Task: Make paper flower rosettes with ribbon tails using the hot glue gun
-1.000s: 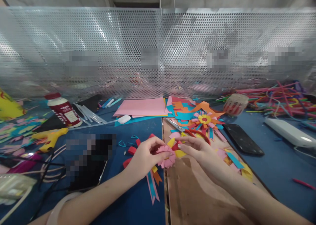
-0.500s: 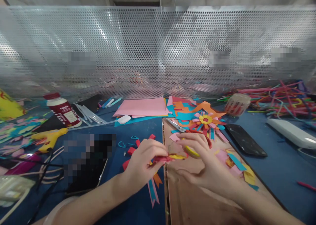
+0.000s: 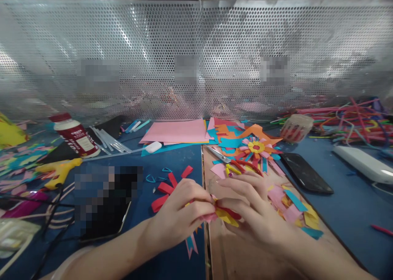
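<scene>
**Paper flower (image 3: 221, 215) drawn nearer, pinched tighter**

Pulled lower and closer than a moment ago; held just above cardboard mat (image 3: 245, 255) at its left edge. Clamped between left hand (image 3: 181, 214) and right hand (image 3: 254, 208), both closed on it. Pink and yellow petals joined, seemingly part-built, though largely hidden by fingers. Red strips (image 3: 167, 188) loose beside left hand, unattached. Completed flower (image 3: 256, 147) and scissors (image 3: 227, 161) farther back.

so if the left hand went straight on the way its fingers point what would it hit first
The left hand points rightward, so probably the paper flower it pinches, with the right hand just behind; depth is unclear.
</scene>
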The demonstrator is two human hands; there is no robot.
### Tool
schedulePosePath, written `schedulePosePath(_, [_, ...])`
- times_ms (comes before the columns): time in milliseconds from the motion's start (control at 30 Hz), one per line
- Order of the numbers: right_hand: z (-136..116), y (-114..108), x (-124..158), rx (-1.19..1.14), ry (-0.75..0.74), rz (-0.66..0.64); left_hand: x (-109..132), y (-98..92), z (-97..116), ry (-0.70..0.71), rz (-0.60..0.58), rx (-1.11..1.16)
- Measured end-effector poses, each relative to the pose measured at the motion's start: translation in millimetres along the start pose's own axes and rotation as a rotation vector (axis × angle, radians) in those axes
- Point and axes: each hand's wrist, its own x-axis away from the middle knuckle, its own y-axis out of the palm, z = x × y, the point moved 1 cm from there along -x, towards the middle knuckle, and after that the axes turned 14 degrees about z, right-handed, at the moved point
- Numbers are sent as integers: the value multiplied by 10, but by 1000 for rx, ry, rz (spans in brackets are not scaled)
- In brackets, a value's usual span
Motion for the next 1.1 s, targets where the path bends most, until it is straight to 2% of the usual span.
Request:
schedulePosePath(233, [-1,-6,-13,9,13,23,44,-4,-17,-53,14,58])
schedulePosePath(433, [-13,-12,-26,-12,39,37,10,-4,-19,-4,49,62])
schedulePosePath(667, [-9,-34,-37,-73,57,53,41,20,-35,-58,25,137])
schedulePosePath(933, [21,-111,-141,-124,282,110,-182,132,45,-118,38,129])
schedulePosePath(1100, [88,-179,-137,-71,388,187,-281,213,-40,-124,87,97])
